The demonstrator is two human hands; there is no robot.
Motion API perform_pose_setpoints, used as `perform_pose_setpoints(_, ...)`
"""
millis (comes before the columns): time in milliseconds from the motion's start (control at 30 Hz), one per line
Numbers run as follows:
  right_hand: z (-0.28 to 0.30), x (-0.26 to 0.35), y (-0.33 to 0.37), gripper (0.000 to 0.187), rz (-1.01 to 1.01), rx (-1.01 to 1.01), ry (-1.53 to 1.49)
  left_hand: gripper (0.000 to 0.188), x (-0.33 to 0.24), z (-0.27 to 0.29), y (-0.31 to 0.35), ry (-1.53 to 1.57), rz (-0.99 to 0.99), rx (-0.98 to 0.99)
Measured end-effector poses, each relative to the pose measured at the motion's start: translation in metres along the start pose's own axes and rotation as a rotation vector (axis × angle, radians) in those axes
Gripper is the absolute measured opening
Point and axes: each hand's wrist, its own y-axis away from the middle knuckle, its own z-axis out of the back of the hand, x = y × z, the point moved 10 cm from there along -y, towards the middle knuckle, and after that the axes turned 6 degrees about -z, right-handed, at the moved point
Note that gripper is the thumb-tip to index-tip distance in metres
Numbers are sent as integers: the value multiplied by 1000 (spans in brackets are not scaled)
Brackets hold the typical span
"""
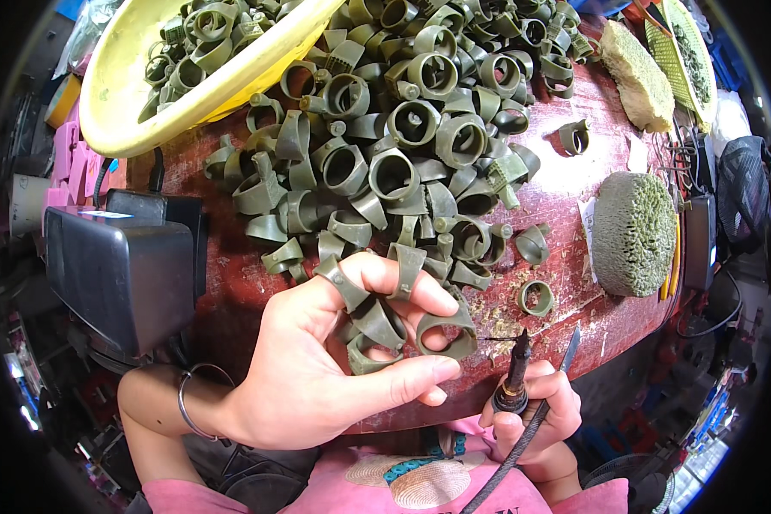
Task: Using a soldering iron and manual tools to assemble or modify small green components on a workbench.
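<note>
My left hand (317,360) is curled round several dark green, wax-like rings. Some are threaded on its fingers, and one ring (461,343) is pinched between thumb and fingers, its band facing right. In my right hand (548,411) is a dark pen-shaped tool with a thin tip, like a wax pen (514,377), pointing up near the held ring. A slim pointed blade (570,349) also sticks up from that hand. A dark braided length, cord or wrapped handle, runs below it. Past my hands lies a big heap of green rings (394,176) on the red table (608,330).
A yellow basket (103,111) of rings stands at far left, above a black box (120,278). Two rough greenish blocks (636,236) and a green-yellow basket (707,94) are on the right. Loose rings (536,298) and wax crumbs lie near the right hand.
</note>
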Motion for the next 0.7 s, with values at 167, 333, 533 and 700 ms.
perform_pose_setpoints(167, 0, 1, 1, 37, 12, 12, 30, 35, 0, 0, -1, 8, -4, 3)
perform_pose_setpoints(333, 1, 0, 0, 37, -11, -9, 8, 35, 0, 1, 0, 10, -11, -7)
perform_pose_setpoints(533, 1, 0, 1, 37, -9, 6, -4, 35, -1, 0, -1, 1, -17, 2)
perform_pose_setpoints(700, 1, 6, -1, 36, 58, 14, 12, 35, 0, 0, -1, 8, -8, 4)
